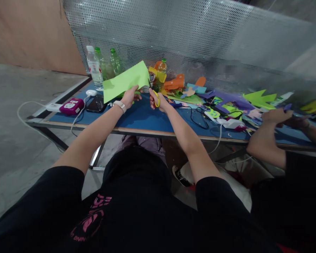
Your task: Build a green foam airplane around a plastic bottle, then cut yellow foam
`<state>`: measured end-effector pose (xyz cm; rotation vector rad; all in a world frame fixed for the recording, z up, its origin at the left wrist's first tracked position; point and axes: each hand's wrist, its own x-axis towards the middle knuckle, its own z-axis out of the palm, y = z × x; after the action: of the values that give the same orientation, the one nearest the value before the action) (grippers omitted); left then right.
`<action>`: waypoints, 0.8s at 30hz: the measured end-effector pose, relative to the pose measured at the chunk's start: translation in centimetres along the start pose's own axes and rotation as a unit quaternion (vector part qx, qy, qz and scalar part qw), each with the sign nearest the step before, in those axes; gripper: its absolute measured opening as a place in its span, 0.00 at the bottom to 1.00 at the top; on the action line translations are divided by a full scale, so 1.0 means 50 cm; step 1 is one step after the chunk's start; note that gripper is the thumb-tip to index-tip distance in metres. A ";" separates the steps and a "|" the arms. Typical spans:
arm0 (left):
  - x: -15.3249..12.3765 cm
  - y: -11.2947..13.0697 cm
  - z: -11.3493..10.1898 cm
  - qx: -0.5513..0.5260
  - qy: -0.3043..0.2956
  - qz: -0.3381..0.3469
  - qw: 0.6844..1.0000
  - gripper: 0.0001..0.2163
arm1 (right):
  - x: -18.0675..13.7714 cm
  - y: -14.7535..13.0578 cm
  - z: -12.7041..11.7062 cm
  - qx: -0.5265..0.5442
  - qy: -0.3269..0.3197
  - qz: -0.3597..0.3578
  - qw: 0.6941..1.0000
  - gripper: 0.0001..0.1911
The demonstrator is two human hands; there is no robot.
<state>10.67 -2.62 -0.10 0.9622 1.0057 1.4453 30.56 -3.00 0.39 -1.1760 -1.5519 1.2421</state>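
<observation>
My left hand (131, 95) grips the lower edge of a light green sheet of paper (125, 81) and holds it up over the blue table (144, 117). My right hand (158, 100) is closed through the yellow handles of a pair of scissors (154, 95), whose blades meet the sheet's right edge. A pale watch sits on my left wrist.
Plastic bottles (94, 68) stand at the back left. A purple device (71, 106), a white cable and a dark phone (95, 104) lie at the left. Coloured paper cut-outs (226, 100) cover the right side. Another person's hands (281, 117) work at the far right. A perforated metal screen stands behind.
</observation>
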 end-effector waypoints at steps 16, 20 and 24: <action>-0.018 0.007 0.000 0.024 0.008 0.078 0.997 0.35 | 0.010 0.009 -0.006 0.026 -0.010 -0.001 1.000 0.42; -0.021 0.011 -0.002 0.014 -0.042 0.049 0.998 0.39 | -0.003 0.004 -0.001 0.012 -0.016 -0.003 1.000 0.41; -0.020 0.005 0.002 0.010 -0.051 0.020 0.998 0.28 | -0.017 -0.003 0.005 -0.004 -0.022 -0.001 1.000 0.40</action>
<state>10.77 -3.61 0.10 1.0665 0.9315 1.4067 30.51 -3.91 0.45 -1.1597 -1.5921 1.2695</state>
